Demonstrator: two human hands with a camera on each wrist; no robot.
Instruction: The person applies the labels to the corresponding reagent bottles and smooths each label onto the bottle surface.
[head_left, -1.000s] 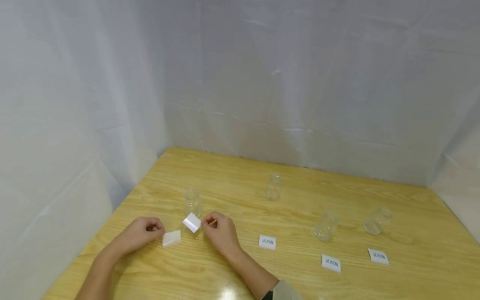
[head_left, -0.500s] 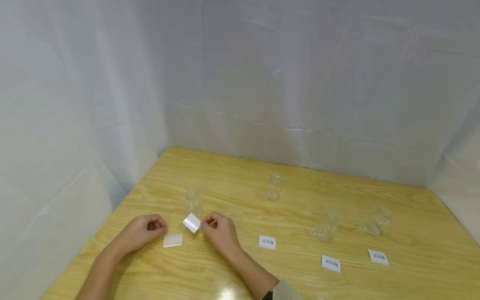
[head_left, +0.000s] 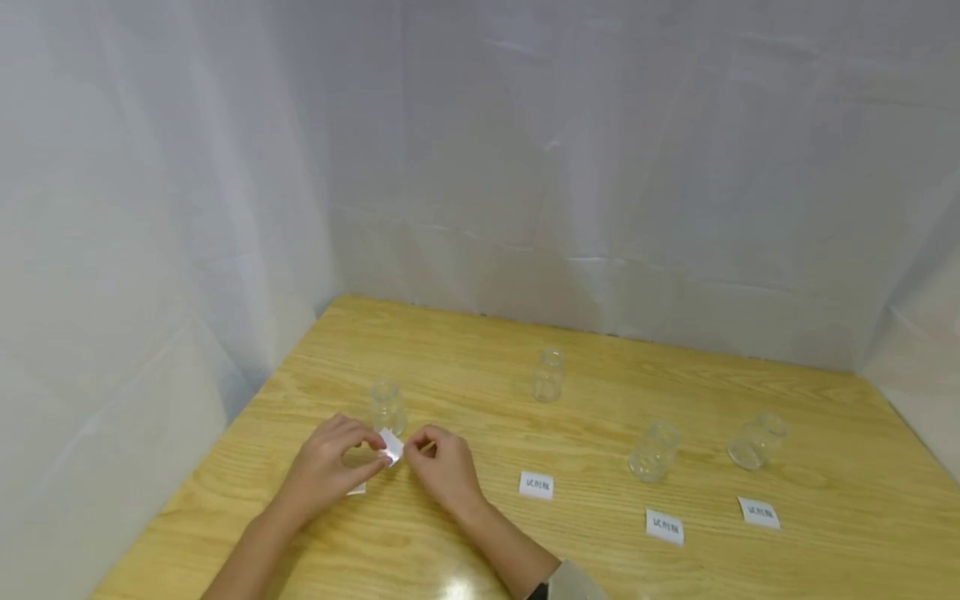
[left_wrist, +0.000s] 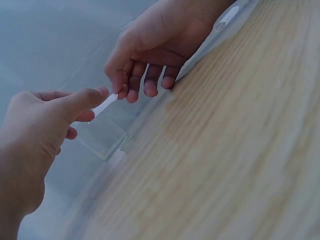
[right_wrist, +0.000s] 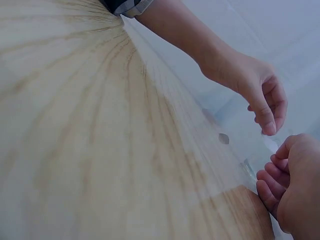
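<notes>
My right hand (head_left: 447, 472) pinches a small glossy white sticker label (head_left: 392, 448) by its right edge, just above the table. The thumb and fingers of my left hand (head_left: 327, 468) are at the label's left side, pinching it. In the left wrist view the white label (left_wrist: 106, 103) stretches between the two hands' fingertips. Under the left hand lies a pale piece of paper (head_left: 357, 489), mostly hidden. A clear glass bottle (head_left: 387, 408) stands upright right behind the label.
Another clear bottle (head_left: 547, 377) stands at the back middle. Two more, a near glass bottle (head_left: 652, 454) and a far-right glass bottle (head_left: 756, 442), are to the right. Printed white labels (head_left: 536, 485) lie in front of them. White sheeting (head_left: 600, 167) surrounds the wooden table (head_left: 465, 333).
My left hand has moved right, from beside the pale paper on the table to the label's left edge, covering most of that paper. The right hand has stayed in place with the label.
</notes>
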